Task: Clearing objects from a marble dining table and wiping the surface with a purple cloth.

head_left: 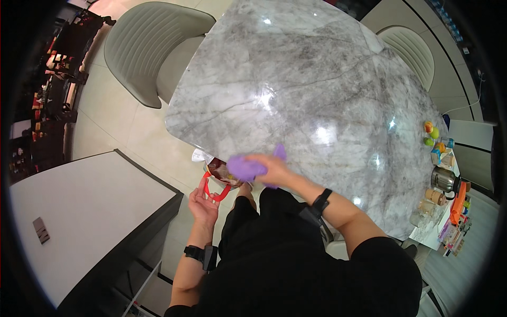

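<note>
A crumpled purple cloth [244, 168] is gripped in my right hand [270, 168], at the near edge of the marble table [296, 68]. Part of that cloth pokes out beyond my fingers, and its outline is slightly smeared. My left hand [203, 203] hooks its fingers on the red handle [207, 186] of an open container [217, 171] below the table edge. Brownish-red stuff shows inside the container, too unclear to name. The cloth and my right hand cover part of its opening.
A grey chair [153, 47] stands at the table's far left, another chair [409, 53] at the far right. A white-topped cabinet [90, 206] lies to my left. On a right-hand counter are fruit [429, 132], a steel kettle [444, 179] and jars [426, 207].
</note>
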`<state>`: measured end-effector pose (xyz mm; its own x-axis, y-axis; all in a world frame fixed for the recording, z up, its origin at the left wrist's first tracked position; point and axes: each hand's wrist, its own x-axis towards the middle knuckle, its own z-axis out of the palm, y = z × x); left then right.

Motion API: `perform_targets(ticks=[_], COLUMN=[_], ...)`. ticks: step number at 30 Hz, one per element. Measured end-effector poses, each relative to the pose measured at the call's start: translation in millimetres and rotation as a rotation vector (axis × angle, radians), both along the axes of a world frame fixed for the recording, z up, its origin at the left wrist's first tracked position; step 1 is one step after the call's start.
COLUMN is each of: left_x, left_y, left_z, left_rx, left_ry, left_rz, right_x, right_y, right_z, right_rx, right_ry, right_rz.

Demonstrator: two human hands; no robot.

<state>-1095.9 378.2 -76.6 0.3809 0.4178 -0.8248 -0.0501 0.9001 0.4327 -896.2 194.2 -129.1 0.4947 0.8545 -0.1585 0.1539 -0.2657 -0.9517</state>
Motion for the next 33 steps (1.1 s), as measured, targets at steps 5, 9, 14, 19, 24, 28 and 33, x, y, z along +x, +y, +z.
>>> perform_targets(ticks=[5, 9, 14, 19, 24, 28, 33], left_x=[-2, -12, -24, -22, -21, -20, -16], left_y=[-5, -7, -7, -9, -11, -12, -15], left_z=[1, 1, -3, 0, 1, 7, 1], left_rx=[-0.014, 0.008, 0.036, 0.035, 0.013, 0.026, -0.009], left_ry=[-0.013, 0.015, 0.025, -0.006, -0.003, 0.009, 0.003], left_rz=[0.000, 0.024, 0.016, 0.019, -0.005, 0.015, -0.022], right_x=[142, 158, 135, 8, -17, 56, 154], right_y=[-27, -2, 3, 17, 1, -41, -112], right_z=[-14, -5, -46, -30, -13, 28, -17], right_rx=[-0.155, -0.524, -0.221, 0.052, 0.033, -0.058, -0.129], right_ry=[-0.515, -0.717, -0.743, -0.531, -0.144, -0.019, -0.543], right_rz=[-0.416, -0.557, -0.511, -0.023, 0.249, -0.184, -0.724])
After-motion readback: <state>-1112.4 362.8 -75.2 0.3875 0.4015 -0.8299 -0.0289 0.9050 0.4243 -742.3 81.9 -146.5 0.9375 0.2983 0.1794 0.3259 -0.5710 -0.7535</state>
